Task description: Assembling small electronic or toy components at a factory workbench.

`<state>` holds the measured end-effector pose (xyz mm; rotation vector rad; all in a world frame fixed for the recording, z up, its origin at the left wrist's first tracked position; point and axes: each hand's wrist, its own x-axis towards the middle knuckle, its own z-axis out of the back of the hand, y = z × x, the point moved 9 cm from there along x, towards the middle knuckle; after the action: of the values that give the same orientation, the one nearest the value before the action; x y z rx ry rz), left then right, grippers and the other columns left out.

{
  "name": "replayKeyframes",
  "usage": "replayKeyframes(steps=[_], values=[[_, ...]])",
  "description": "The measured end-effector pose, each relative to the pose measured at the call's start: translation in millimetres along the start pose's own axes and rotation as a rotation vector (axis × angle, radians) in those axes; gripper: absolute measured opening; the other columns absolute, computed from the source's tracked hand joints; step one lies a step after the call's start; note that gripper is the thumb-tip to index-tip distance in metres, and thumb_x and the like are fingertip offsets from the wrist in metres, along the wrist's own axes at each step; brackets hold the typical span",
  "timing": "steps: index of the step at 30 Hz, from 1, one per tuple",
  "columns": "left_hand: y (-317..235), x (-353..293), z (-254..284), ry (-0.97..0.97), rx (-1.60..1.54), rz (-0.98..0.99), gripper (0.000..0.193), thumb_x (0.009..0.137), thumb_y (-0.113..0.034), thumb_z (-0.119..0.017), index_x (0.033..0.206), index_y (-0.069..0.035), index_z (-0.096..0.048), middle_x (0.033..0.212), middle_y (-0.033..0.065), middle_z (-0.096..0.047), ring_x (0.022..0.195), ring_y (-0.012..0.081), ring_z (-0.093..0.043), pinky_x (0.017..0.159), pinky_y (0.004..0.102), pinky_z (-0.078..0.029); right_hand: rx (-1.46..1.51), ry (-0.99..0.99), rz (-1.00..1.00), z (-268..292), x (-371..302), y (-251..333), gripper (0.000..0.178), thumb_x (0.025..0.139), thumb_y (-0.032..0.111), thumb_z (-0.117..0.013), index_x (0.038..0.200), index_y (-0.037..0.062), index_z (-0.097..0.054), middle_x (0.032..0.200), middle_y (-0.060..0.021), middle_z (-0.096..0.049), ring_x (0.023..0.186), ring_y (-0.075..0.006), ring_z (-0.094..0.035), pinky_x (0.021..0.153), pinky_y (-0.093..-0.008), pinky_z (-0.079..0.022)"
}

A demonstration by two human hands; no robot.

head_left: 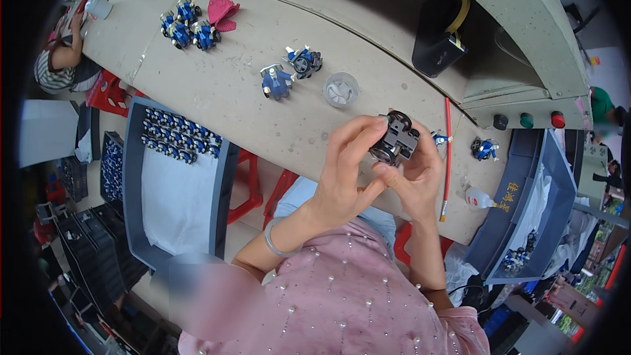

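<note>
Both my hands are raised over the near edge of the workbench, closed on a small black toy wheelchair (pixel 398 137). Its wheels and blocky underside face up. My left hand (pixel 342 174) grips it from the left with fingers and thumb, while my right hand (pixel 420 181) wraps its right side. Just past the right fingers shows a bit of a blue-and-white figure (pixel 442 138); whether it belongs to the held toy I cannot tell. Beyond my hands stand a clear plastic cup (pixel 341 90) and blue-suited toy figures (pixel 277 83). Another figure (pixel 485 149) lies right of a red-handled brush (pixel 447 158).
At left, a grey bin (pixel 225 204) holds rows of figures on a white sheet. A blue-grey bin (pixel 559 190) stands at right, near a white bottle (pixel 478 198). Further off are a pink cloth (pixel 222 13), a black container (pixel 437 49) and a seated person (pixel 56 69).
</note>
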<state>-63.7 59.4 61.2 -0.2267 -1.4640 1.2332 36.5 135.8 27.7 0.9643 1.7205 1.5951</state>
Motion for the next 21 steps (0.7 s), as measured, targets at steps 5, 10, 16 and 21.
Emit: replayKeyframes(steps=[5,10,16,21], values=[[23,-1,5,0.184,-0.546,0.363,0.071,0.073,-0.004,-0.075,0.133,-0.001,-0.037,0.127,0.0155,-0.042,0.099,0.0222,-0.055,0.083,0.0329,-0.047,-0.225,0.22,-0.041,21,17,16,0.064,0.066,0.006,-0.082,0.12,-0.0019,-0.05,0.107,-0.0096,-0.061,0.101,-0.016,-0.058,0.091,-0.0293,-0.043],[49,-1,-2,0.2,-0.81,0.639,0.062,0.079,-0.007,-0.071,0.132,0.0,-0.04,0.123,0.0101,-0.044,0.093,0.0138,-0.054,0.076,0.0255,-0.048,-0.259,0.413,-0.097,6,22,27,0.048,0.069,0.02,-0.081,0.108,0.0,-0.06,0.101,-0.0073,-0.064,0.098,-0.0167,-0.06,0.089,-0.0305,-0.045],[46,1,-15,0.241,-0.801,0.567,0.054,0.081,-0.005,-0.07,0.127,0.001,-0.043,0.122,0.011,-0.045,0.094,0.0129,-0.056,0.077,0.0232,-0.05,-0.092,0.391,-0.104,2,23,17,0.041,0.075,0.022,-0.077,0.105,0.0001,-0.06,0.096,-0.0059,-0.063,0.09,-0.0139,-0.06,0.08,-0.0276,-0.046],[55,-19,-23,0.121,-1.024,0.667,0.043,0.083,-0.007,-0.069,0.117,0.002,-0.045,0.116,0.0131,-0.049,0.092,0.0182,-0.062,0.073,0.0262,-0.054,0.059,0.305,-0.232,-1,25,8,0.031,0.086,0.031,-0.067,0.091,0.0013,-0.058,0.084,0.0002,-0.057,0.075,-0.004,-0.054,0.063,-0.0195,-0.043]])
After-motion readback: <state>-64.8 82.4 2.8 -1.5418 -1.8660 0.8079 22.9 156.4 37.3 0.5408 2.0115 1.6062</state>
